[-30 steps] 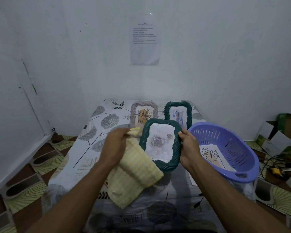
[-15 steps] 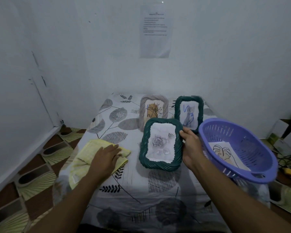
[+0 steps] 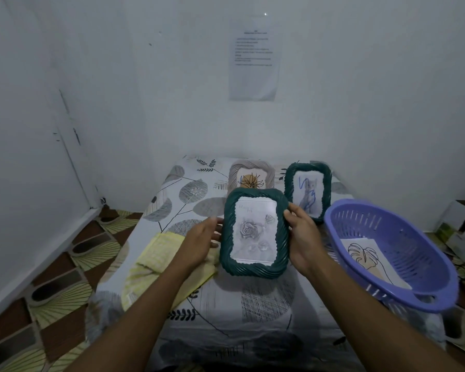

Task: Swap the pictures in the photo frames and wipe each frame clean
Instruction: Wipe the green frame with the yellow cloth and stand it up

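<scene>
I hold a dark green braided photo frame with a grey rose picture upright above the table. My left hand grips its left edge and my right hand grips its right edge. Behind it stand a beige frame with an orange sun drawing and a second green frame with a cat picture. A yellow cloth lies flat on the table under my left forearm.
A purple plastic basket on the table's right edge holds a leaf drawing. The table has a leaf-print cover and stands against a white wall with a paper notice. Cardboard boxes lie on the floor at right.
My left hand laid the yellow cloth on the table, let go of it and moved right to take the frame's left edge. The right hand kept its hold on the frame.
</scene>
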